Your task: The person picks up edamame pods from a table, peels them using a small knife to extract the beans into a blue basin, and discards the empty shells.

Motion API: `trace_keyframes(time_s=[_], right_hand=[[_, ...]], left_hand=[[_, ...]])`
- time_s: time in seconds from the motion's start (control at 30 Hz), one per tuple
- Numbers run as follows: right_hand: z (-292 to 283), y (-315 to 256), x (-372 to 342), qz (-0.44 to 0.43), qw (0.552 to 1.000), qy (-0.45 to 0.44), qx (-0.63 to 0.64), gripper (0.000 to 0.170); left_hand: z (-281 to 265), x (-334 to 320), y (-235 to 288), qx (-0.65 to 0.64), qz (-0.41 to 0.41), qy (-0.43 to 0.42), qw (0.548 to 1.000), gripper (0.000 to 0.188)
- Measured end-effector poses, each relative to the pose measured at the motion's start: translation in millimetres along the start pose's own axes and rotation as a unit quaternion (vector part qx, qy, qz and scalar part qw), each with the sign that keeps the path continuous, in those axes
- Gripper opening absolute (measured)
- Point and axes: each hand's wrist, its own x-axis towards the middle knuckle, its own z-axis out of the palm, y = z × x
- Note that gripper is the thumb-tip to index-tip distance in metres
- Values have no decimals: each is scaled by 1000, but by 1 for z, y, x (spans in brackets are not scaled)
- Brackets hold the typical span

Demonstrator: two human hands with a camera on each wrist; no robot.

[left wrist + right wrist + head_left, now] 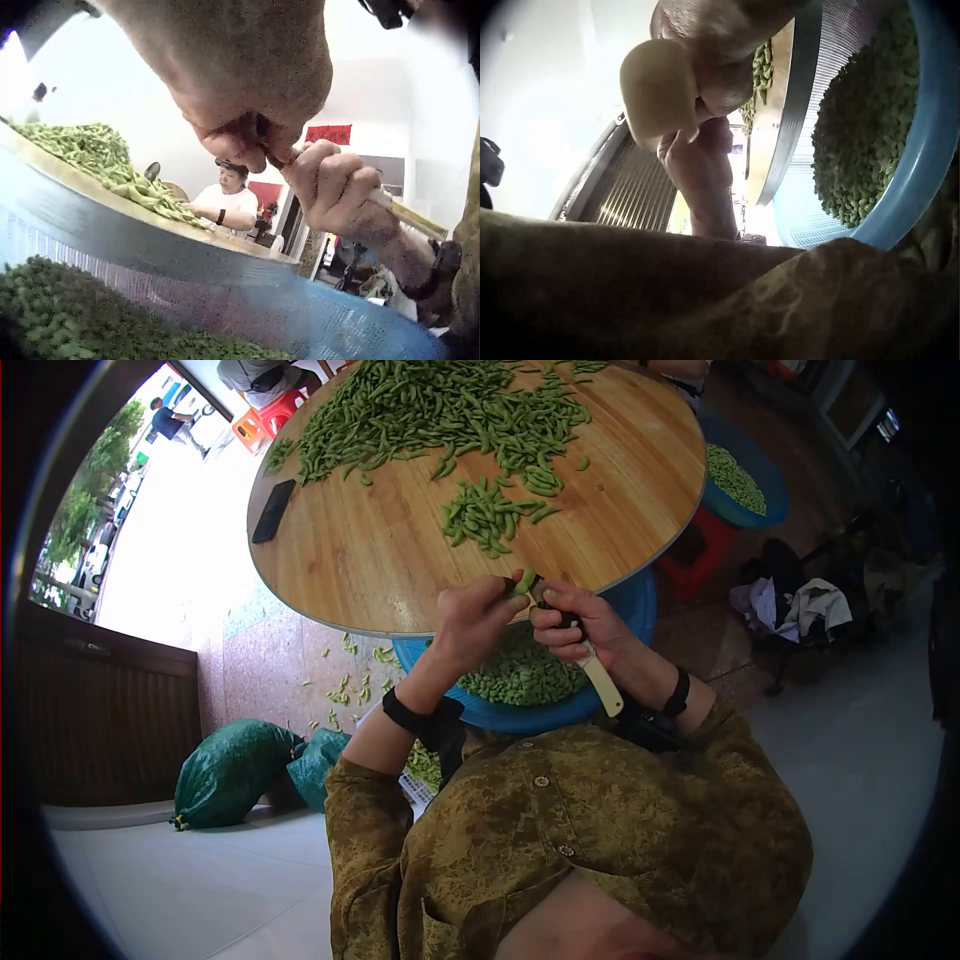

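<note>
Both hands meet above the near edge of the round wooden table. My left hand pinches a green bean pod between thumb and fingertips. Curled fingers of my right hand grip a cream-handled knife; its handle points down toward my body and its blade is hidden among the fingers. Dark coverings show on some fingertips. Below the hands, a blue basin holds many shelled green beans. A small pile of pods lies on the table just beyond my hands.
A large heap of pods covers the table's far side, with a black phone at its left. Another basin of beans stands to the right. Green sacks and scattered shells lie on the left floor. A person sits across the table.
</note>
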Motion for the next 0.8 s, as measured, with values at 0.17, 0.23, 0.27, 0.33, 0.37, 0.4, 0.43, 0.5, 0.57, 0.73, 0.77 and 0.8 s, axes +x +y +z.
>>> trace_keyframes(time_s=[0.17, 0.23, 0.27, 0.33, 0.37, 0.4, 0.43, 0.5, 0.57, 0.73, 0.77, 0.8], right_hand=[[2, -2, 0, -22, 998, 17, -56, 17], [0, -3, -1, -27, 996, 28, -77, 18], [3, -1, -3, -52, 983, 72, -164, 17], [4, 1, -4, -75, 959, 115, -248, 17], [4, 3, -2, -130, 885, 161, -418, 17], [4, 5, 0, -181, 775, 201, -571, 19], [5, 6, 2, -180, 776, 200, -571, 19], [5, 6, 7, -300, 641, 206, -676, 27], [2, 3, 7, -301, 615, 195, -703, 29], [-8, 2, 9, -319, 547, 175, -754, 29], [-14, 3, 11, -316, 535, 176, -764, 27], [-15, 3, 12, -314, 523, 177, -773, 26]], left_hand=[[0, 2, 9, -411, -264, -31, 872, 15], [-1, 3, 8, -473, -291, -43, 830, 19], [1, 3, 8, -484, -306, -50, 819, 20], [7, 0, 5, -495, -320, -57, 806, 21], [10, -3, 2, -408, -303, -63, 859, 22], [12, -4, 3, -316, -283, -69, 903, 22], [14, -6, 5, -316, -284, -69, 902, 22], [19, -10, 10, -209, -218, -67, 951, 21], [25, -14, 3, -184, -191, -54, 963, 20], [29, -23, 7, -54, -96, -46, 993, 16], [29, -23, 9, -72, -111, -52, 990, 15], [29, -23, 10, -89, -126, -57, 986, 15]])
